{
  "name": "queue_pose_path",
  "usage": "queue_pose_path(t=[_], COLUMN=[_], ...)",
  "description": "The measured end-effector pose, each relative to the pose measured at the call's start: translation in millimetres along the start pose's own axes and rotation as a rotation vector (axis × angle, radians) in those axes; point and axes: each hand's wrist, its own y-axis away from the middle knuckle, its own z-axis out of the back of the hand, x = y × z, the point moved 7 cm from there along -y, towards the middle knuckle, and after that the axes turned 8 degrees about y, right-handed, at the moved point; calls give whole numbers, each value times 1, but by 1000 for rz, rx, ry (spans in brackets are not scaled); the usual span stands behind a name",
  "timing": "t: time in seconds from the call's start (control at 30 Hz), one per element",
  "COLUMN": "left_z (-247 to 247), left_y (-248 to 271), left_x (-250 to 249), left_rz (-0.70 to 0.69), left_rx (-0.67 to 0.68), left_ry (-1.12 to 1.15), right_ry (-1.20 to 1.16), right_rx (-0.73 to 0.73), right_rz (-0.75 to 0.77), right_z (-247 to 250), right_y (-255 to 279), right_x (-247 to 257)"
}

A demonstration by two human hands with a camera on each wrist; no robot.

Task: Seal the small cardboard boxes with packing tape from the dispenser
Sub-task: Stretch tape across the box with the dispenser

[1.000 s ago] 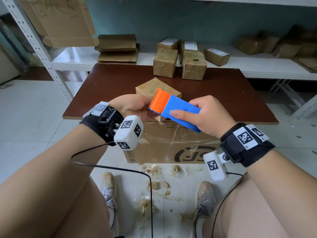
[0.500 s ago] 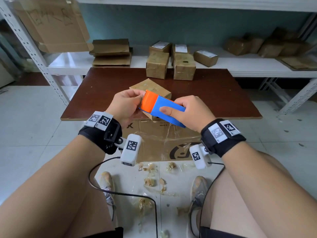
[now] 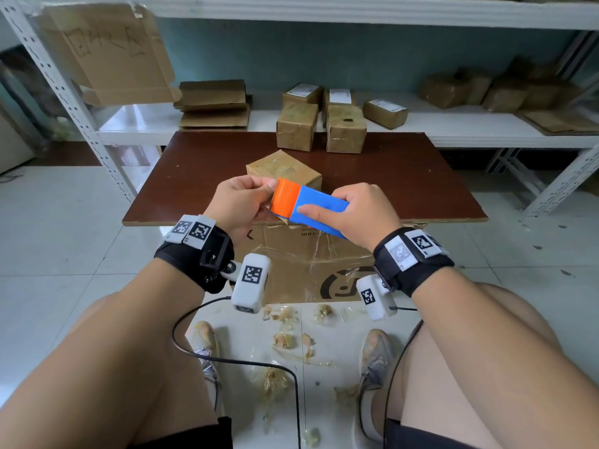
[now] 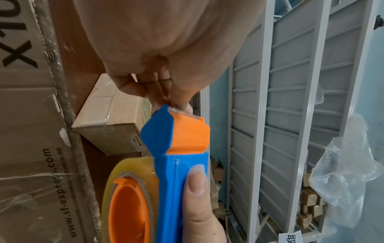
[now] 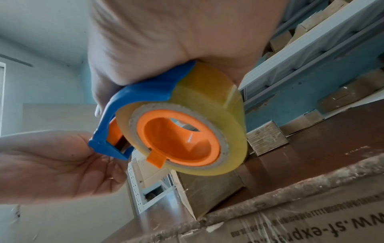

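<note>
Right hand (image 3: 353, 215) is gripping the tape dispenser (image 3: 308, 207), its long axis running 4-to-10 o'clock; left hand (image 3: 240, 202) fingers (image 4: 182, 97) are pinching at the cutter end, the small cardboard box (image 3: 283, 171) lying at 12 o'clock on the tabletop (image 3: 405, 176).

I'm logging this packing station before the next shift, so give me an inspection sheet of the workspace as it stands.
Surface: brown table, bare around the boxes.
Job's things: tape dispenser held above the table's near edge; one small box just behind it, two more boxes at the far edge.
Clutter: crumpled tape scraps on the floor.
Grippers: right hand grips the dispenser; left hand pinches at its toothed orange end.
Cables: black cable loops over the person's lap.
Surroundings: white shelf with parcels and flattened cardboard.
</note>
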Motion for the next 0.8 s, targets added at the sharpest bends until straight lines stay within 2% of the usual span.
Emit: queue_pose_path(t=[0.13,0.4,0.47,0.57,0.67,0.8], left_z=[20,113,124,106,76,23], left_y=[-7,-30,-28,-21,-2,26], left_x=[-4,-36,-41,-47,-58,-69], left_rz=[-21,-149,-174,-236,-345,-439], left_rx=[-70,-418,-448,-323,-257,50], left_ry=[14,22,43,40,-17,-109], right_ry=[60,232,269,288,355,390], right_rx=[3,-26,-20,-45,-60,-93], right_rz=[-7,-67,-110,-200,-310,-431], right_z=[4,38,45,50,45,36], right_y=[3,6,5,2,-4,-17], right_x=[-16,-76,-92,-104,-109,-112])
